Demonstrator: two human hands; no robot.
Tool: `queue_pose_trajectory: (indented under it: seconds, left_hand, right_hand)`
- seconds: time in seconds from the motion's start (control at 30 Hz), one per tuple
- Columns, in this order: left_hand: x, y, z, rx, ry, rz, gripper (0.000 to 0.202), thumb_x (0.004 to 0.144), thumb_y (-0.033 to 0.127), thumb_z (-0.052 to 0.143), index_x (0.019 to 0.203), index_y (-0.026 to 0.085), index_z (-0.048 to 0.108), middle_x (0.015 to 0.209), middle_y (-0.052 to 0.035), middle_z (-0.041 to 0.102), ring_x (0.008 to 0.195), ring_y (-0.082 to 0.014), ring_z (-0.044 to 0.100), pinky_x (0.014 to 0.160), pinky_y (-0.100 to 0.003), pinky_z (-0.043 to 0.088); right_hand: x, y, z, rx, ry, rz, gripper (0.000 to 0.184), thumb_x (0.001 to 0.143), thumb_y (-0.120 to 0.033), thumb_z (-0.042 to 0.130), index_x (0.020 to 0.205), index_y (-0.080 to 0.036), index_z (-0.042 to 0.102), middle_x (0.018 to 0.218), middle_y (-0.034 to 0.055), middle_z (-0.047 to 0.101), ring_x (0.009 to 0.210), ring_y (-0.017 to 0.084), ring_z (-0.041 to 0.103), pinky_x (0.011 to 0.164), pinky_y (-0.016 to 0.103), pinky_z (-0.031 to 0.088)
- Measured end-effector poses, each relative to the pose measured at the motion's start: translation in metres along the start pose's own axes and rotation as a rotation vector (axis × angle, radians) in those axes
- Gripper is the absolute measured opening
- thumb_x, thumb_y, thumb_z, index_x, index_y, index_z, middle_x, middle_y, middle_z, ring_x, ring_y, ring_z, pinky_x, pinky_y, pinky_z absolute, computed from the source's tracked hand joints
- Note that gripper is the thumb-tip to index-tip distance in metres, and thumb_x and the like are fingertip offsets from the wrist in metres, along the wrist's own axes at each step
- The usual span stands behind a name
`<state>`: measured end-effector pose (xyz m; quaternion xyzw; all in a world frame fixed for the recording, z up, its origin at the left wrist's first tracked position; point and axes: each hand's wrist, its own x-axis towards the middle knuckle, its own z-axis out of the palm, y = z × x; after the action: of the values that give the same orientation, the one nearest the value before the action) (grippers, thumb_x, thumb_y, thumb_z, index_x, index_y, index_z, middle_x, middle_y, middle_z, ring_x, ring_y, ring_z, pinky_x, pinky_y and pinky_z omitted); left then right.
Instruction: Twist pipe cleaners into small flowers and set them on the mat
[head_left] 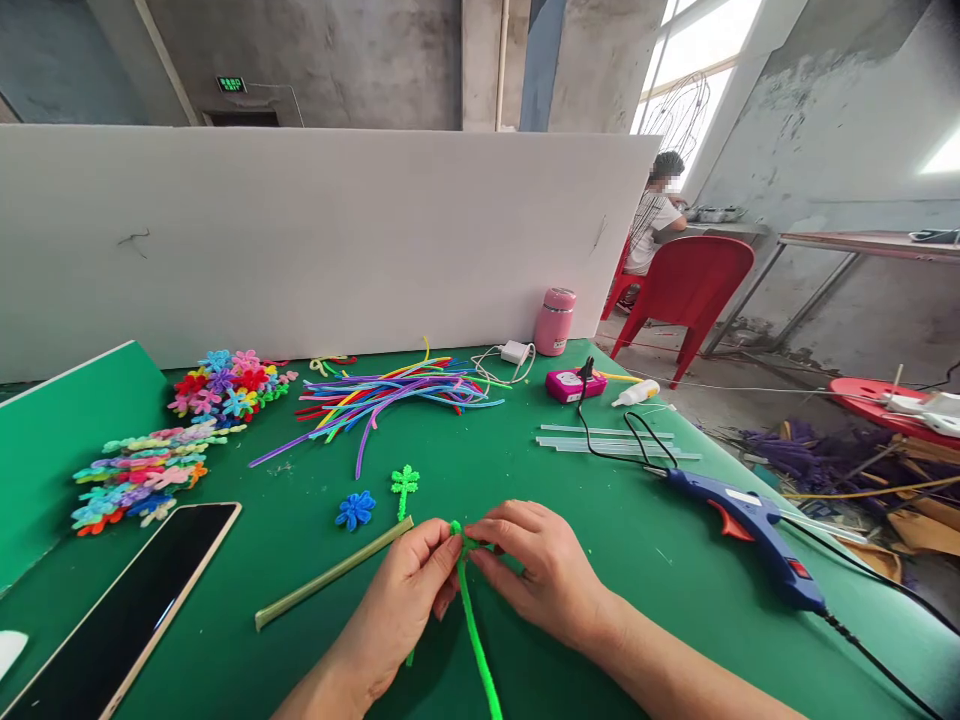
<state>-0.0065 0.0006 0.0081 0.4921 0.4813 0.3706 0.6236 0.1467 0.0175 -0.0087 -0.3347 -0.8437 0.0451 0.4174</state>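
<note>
A bright green pipe cleaner [472, 630] is pinched between both hands near the front of the table, its long end trailing down toward me. My left hand [409, 590] closes thumb and fingers on its bent upper part. From the other side, the fingertips of my right hand [544, 570] grip the same bent part. Just beyond my left hand lie a leaf-shaped green pipe cleaner piece [405, 482] and a blue pipe cleaner flower [355, 510]. A thin greenish stick [330, 575] lies at an angle, its far end beside my left hand.
Colourful pipe cleaner flowers [225, 388] are heaped at the left, beyond a phone [142, 600]. Loose pipe cleaners [405, 385] spread along the back. A blue glue gun [739, 510], clear glue sticks [600, 441] and a pink bottle [556, 322] are at the right.
</note>
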Motion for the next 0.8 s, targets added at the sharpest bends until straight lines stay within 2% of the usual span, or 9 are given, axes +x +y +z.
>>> queue_pose_trajectory:
  seconds: [0.13,0.3,0.57,0.8]
  left_hand:
    - [-0.0014,0.0026,-0.0031,-0.054,-0.044,-0.071,0.032,0.072,0.043,0.058,0.063,0.017,0.042,0.056,0.0071,0.033,0.053,-0.0072,0.029,0.048,-0.018,0.026]
    - [-0.0013,0.0034,-0.0074,-0.047,-0.079,-0.047,0.031,0.072,0.041,0.059,0.060,0.017,0.042,0.051,0.0074,0.033,0.051,-0.0073,0.026,0.046,-0.020,0.019]
    - [-0.0025,0.0059,-0.0062,-0.098,-0.084,-0.067,0.030,0.071,0.039,0.059,0.060,0.017,0.042,0.053,0.0069,0.033,0.052,-0.0072,0.027,0.046,-0.019,0.020]
    - [-0.0043,0.0047,-0.0028,-0.024,-0.064,0.003,0.030,0.074,0.041,0.055,0.059,0.018,0.042,0.056,0.0065,0.031,0.053,-0.0085,0.028,0.048,-0.019,0.025]
  right_hand:
    - [0.0005,0.0012,-0.0018,-0.013,0.008,-0.049,0.010,0.081,-0.021,0.051,0.086,-0.017,0.059,0.071,0.0022,0.064,0.062,0.012,0.054,0.056,0.024,0.039]
    - [0.0002,0.0014,-0.0052,-0.054,-0.023,-0.089,0.012,0.083,-0.023,0.049,0.088,-0.018,0.058,0.075,0.0031,0.064,0.063,0.012,0.053,0.057,0.025,0.038]
    - [0.0003,0.0023,-0.0069,-0.069,-0.060,-0.127,0.011,0.084,-0.022,0.047,0.087,-0.018,0.056,0.076,0.0028,0.063,0.064,0.012,0.052,0.059,0.026,0.036]
    - [0.0022,-0.0031,-0.0083,-0.042,-0.097,-0.071,0.013,0.085,-0.019,0.041,0.080,-0.017,0.053,0.071,0.0039,0.060,0.062,0.013,0.050,0.057,0.025,0.036]
